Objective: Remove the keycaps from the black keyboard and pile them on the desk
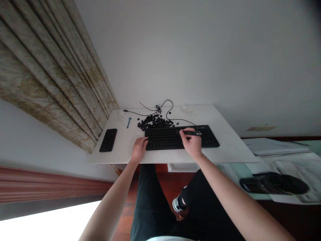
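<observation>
A black keyboard (164,139) with keycaps off lies along the front of the white table. My left hand (139,149) grips its left end, fingers bent over the edge. My right hand (192,144) is closed round a black pen-shaped tool (192,133) with a shiny end, above the keyboard's right half. The tool's tip is partly hidden by my fingers. Behind the keyboard lies a pile of loose black keycaps (152,122). The keyboard's black cable (158,108) is bundled near the wall.
A dark phone (108,140) lies at the table's left side. A small blue tool (128,123) rests near the keycaps. Patterned curtains (62,67) hang on the left. A low surface with papers and a black object (273,183) stands to the right.
</observation>
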The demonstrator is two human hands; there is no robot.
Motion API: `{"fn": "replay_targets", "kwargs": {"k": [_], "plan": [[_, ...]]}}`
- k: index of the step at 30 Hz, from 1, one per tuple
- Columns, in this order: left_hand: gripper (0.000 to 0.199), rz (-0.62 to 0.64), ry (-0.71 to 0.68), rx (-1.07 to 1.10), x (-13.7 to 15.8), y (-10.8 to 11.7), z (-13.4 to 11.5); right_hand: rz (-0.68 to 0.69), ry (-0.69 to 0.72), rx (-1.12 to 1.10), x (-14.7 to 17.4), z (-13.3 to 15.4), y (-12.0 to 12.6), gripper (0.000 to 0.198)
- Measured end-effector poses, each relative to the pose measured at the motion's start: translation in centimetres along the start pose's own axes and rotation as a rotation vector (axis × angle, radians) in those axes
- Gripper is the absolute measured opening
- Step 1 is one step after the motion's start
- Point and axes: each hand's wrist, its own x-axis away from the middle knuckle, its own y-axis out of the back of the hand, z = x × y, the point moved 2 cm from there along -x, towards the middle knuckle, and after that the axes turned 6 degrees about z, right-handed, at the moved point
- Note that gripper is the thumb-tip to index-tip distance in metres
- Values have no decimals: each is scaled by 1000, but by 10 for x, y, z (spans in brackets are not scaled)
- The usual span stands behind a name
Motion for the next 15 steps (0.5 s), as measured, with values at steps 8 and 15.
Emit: {"fn": "replay_targets", "kwargs": {"k": [8,15], "plan": [[25,-76,142,-18,-32,4,11,-598,-293,-47,3,-143,85,47],[27,-29,146,-111,-106,-8,7,-543,-355,-73,2,-155,81,47]]}}
